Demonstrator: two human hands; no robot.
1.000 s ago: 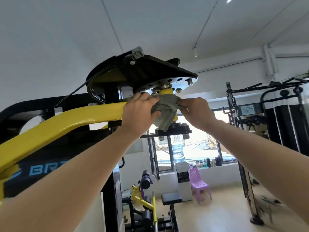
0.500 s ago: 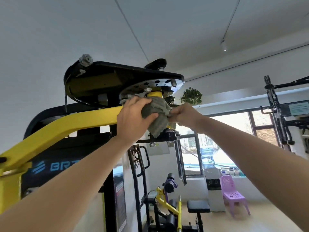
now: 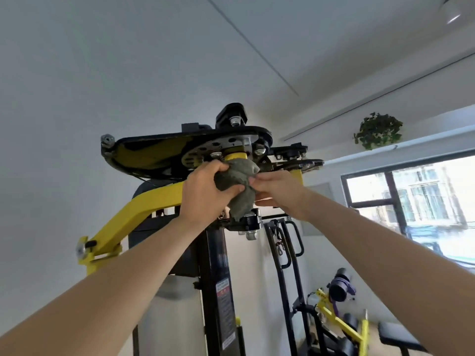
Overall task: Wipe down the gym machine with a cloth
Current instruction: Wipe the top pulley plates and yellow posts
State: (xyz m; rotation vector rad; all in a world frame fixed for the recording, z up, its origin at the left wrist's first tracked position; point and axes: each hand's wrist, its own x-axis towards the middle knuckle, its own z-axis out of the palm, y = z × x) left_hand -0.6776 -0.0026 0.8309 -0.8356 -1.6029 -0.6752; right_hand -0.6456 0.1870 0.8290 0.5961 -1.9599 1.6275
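Observation:
A grey-green cloth (image 3: 240,186) is bunched around the yellow pivot post (image 3: 235,156) under the black cam plate (image 3: 159,152) at the top of the gym machine. My left hand (image 3: 203,194) grips the cloth from the left, thumb underneath. My right hand (image 3: 277,190) pinches the cloth's right side with its fingertips. A yellow arm (image 3: 133,214) of the machine slopes down to the left from the pivot. The black upright column (image 3: 218,291) stands below my hands.
A second black pivot plate (image 3: 295,160) sits just right of my hands. Black cable handles (image 3: 282,242) hang behind. A yellow and black bench machine (image 3: 341,327) stands low at the right, a window (image 3: 416,201) beyond it. A plant (image 3: 377,131) sits high on the wall.
My view has swung up and to the left around the machine. Both hands stay on the cloth at the yellow pivot, and the cloth has worked further round the post.

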